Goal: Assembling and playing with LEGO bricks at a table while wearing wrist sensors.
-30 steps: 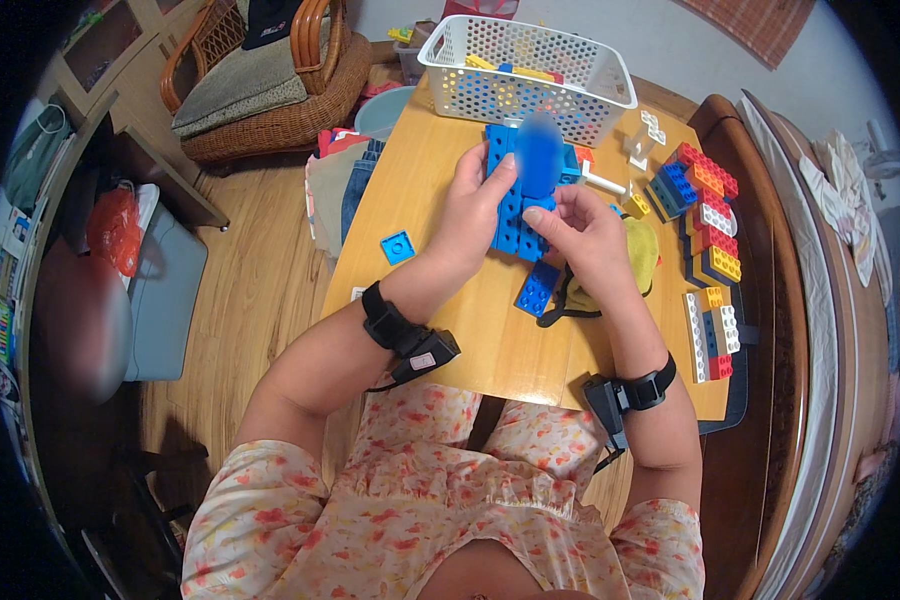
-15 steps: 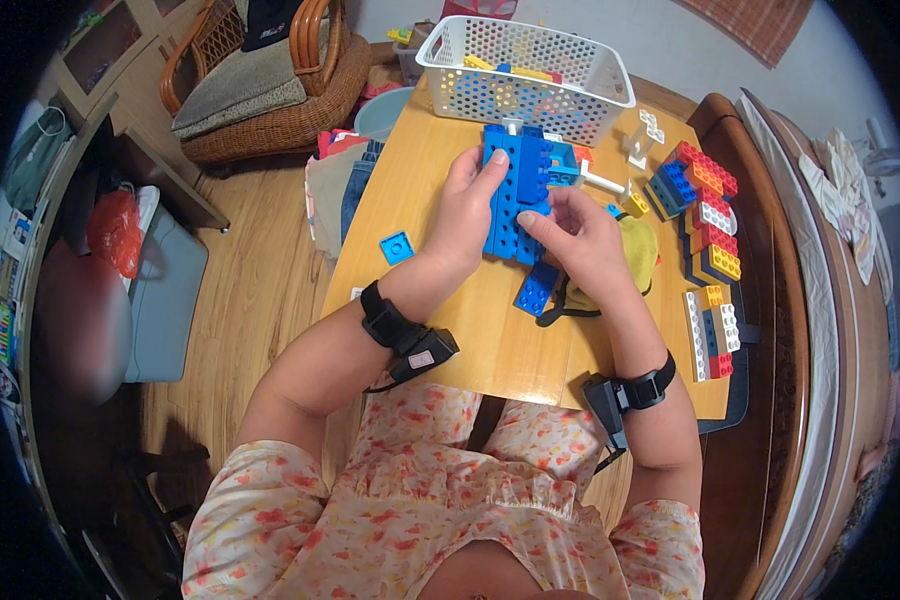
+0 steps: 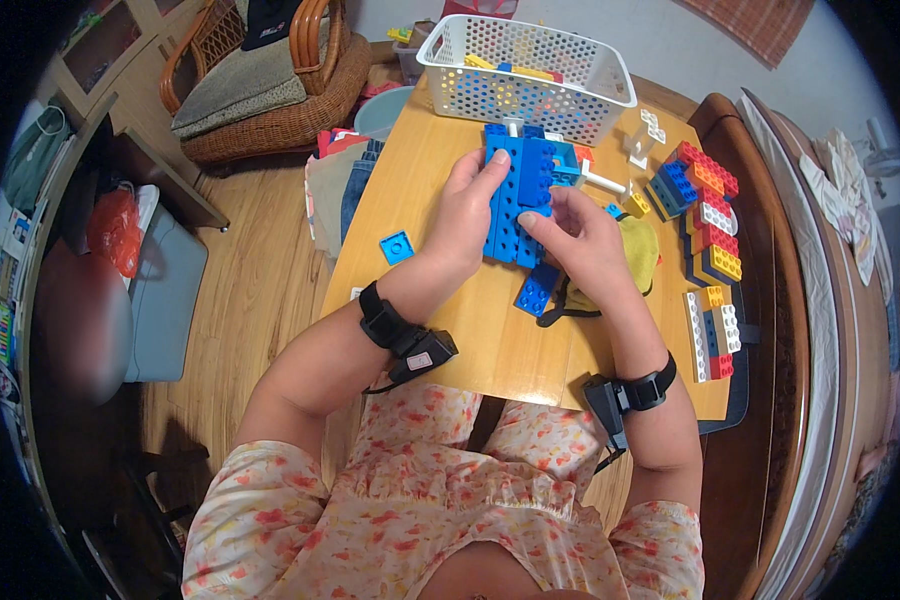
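A long blue toy-brick assembly (image 3: 506, 205) is held between both hands over the wooden table. My left hand (image 3: 467, 205) is closed on its left side, thumb laid along the front face. At its lower right, my right hand (image 3: 576, 232) grips with the thumb on the front; those fingers are partly hidden behind it. Just below the assembly is a blue studded brick (image 3: 536, 290). A flat blue square piece (image 3: 396, 247) lies to the left of my left hand. By my right wrist is a yellow-green cloth item (image 3: 638, 250) with a black strap.
A white perforated basket (image 3: 530, 105) with bricks in it stands at the table's far edge. Stacked red, blue, white and yellow bricks (image 3: 708, 225) line the right side. Small white pieces (image 3: 646, 138) stand behind them. A wicker chair (image 3: 270, 95) is at the far left.
Almost nothing differs. Both hands keep their hold on the blue assembly, which has shifted very slightly.
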